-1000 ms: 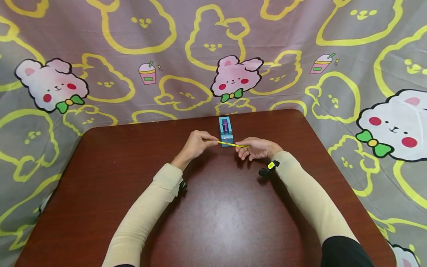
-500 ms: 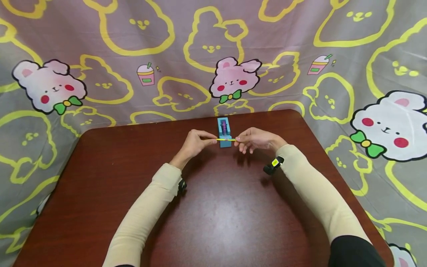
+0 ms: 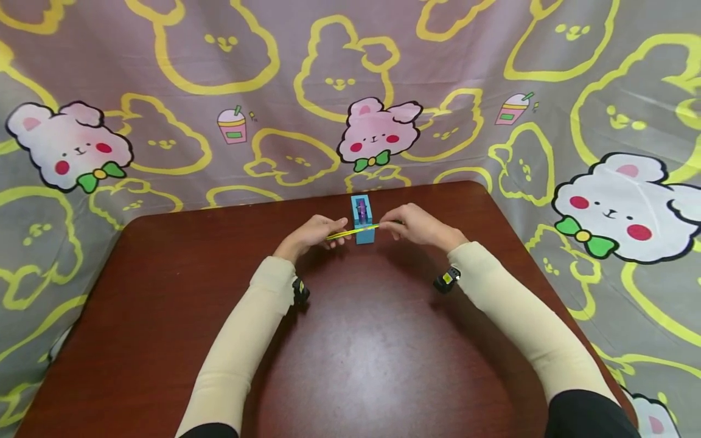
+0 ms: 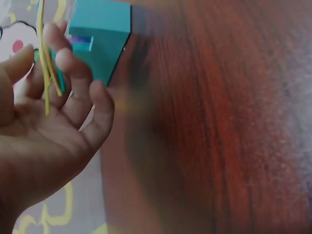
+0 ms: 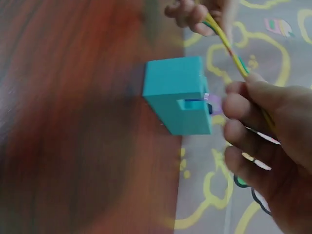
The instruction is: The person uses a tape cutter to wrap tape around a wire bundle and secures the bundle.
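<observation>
Between the two hands stretches a bundle of thin yellow and green strands (image 3: 358,230), like wires. My left hand (image 3: 317,233) holds one end, thumb and fingers around it; in the left wrist view loose yellow strand ends (image 4: 48,87) hang over the palm. At the other end my right hand (image 3: 415,226) pinches the strands (image 5: 233,54) between thumb and forefinger, its other fingers bent below. Just behind the bundle stands a turquoise tape dispenser (image 3: 365,236) with a purple roll (image 3: 361,210) in its slot. From the head view the bundle overlaps the dispenser's near end.
The dark brown tabletop (image 3: 350,340) reaches forward to a patterned cloth (image 3: 263,103) that hangs behind its far edge. The same cloth hangs along the sides. Small black wrist cameras (image 3: 446,280) sit at both sleeves.
The bundle sloped down to the right, then lay level, and now rises to the right. Its loose ends now show at my left hand. My right hand has shifted its hold; the head view has swung slightly.
</observation>
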`<state>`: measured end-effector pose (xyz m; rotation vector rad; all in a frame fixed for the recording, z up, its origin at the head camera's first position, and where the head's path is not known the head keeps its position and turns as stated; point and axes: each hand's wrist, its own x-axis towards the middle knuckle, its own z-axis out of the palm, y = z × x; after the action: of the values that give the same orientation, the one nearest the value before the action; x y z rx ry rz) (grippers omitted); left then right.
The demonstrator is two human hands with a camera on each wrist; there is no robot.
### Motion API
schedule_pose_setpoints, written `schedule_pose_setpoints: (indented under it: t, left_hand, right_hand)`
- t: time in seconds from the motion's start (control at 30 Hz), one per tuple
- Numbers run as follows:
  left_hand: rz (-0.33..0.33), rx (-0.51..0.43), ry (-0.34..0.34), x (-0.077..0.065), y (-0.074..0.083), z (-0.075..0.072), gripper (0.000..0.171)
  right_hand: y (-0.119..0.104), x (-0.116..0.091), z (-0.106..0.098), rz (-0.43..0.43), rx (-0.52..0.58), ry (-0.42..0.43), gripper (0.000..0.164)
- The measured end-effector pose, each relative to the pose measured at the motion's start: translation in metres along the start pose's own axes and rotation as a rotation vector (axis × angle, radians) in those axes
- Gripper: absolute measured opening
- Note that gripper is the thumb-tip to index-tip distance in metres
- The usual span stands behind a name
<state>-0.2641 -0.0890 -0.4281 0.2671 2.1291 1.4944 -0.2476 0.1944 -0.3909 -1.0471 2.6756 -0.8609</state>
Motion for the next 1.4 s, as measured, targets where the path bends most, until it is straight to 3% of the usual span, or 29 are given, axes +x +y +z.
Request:
schedule_pose_setpoints:
  t: [0.17,0.33,0.53,0.73,0.87,1.1,1.27,1.4]
  left_hand:
    - [-0.062,-0.053,-0.152,0.007,-0.007,-0.004,0.047]
    - [-0.064,-0.090,-0.232,0.012,-0.013,-0.006,0.038]
    - [-0.042,-0.093,-0.223,0.008,-0.011,-0.009,0.032]
    - [-0.029,-0.045,-0.156,0.004,-0.006,-0.010,0.030]
    - [0.028,0.021,-0.078,0.002,-0.005,-0.008,0.028]
    - [0.187,0.092,0.107,-0.003,-0.002,0.001,0.020]
    - [0.339,0.103,0.215,-0.004,-0.005,0.006,0.014]
    - [0.452,0.150,0.260,-0.005,-0.006,0.011,0.012]
  right_hand:
    - [0.005,-0.007,0.015,-0.127,-0.256,0.129,0.020]
    - [0.018,-0.014,0.029,-0.243,-0.409,0.261,0.019]
    - [0.023,-0.014,0.036,-0.326,-0.476,0.325,0.019]
    - [0.022,-0.012,0.036,-0.342,-0.469,0.329,0.018]
    - [0.019,-0.010,0.030,-0.224,-0.323,0.261,0.016]
    - [0.009,0.001,0.010,0.118,0.202,0.026,0.020]
    - [0.018,0.010,0.005,0.292,0.548,-0.109,0.041]
    - [0.032,0.013,0.009,0.425,0.834,-0.208,0.057]
